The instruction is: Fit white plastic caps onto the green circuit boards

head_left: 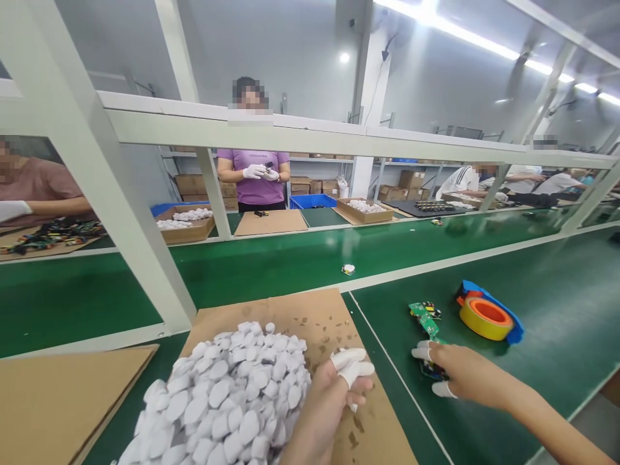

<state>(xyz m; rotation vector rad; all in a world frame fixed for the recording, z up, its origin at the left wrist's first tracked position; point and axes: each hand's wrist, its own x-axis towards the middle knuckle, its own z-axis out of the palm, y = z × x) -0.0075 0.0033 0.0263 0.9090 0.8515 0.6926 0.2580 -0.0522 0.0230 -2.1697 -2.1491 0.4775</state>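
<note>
My left hand (339, 387), with white finger cots, is over the cardboard beside a heap of small white disc-like pieces (217, 394). Its thumb and fingers are drawn together; a bit of white shows under them, and I cannot make out what they hold. On the green bench at the right, my right hand (455, 371), also in finger cots, has thumb and fingers around a small circuit board (433, 370), partly hidden beneath. Just beyond it lie more green circuit boards (426, 318) carrying components.
A yellow tape roll in a blue dispenser (487, 318) stands right of the boards. Along the green belt (290, 265) sits a board with a white piece (347, 269). A white frame post (121, 194) rises at left. Co-workers sit or stand opposite, one in a purple shirt (252, 181).
</note>
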